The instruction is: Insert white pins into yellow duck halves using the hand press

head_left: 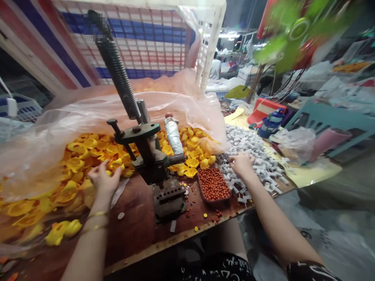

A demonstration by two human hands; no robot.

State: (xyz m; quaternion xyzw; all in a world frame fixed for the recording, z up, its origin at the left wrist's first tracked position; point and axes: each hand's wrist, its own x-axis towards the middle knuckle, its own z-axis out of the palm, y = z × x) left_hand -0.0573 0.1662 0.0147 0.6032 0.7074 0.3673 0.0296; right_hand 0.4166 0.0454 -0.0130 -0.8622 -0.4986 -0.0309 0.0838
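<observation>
A dark green hand press [152, 156] with a long spring stands mid-table on the brown wooden board [137, 222]. My left hand [103, 179] reaches into the heap of yellow plastic parts [79, 156] left of the press, fingers curled over some of them. My right hand [241, 163] rests on the pile of small white-grey parts [258, 156] to the right, fingers bent down into it; what they grip is hidden. A small tray of red-brown beads [213, 184] lies between the press and my right hand.
A clear pink plastic bag [88, 113] holds the yellow parts, under a white crate [164, 35]. Loose beads and bits lie near the board's front edge. A blue bottle [271, 123], a red box and cluttered benches stand at the right.
</observation>
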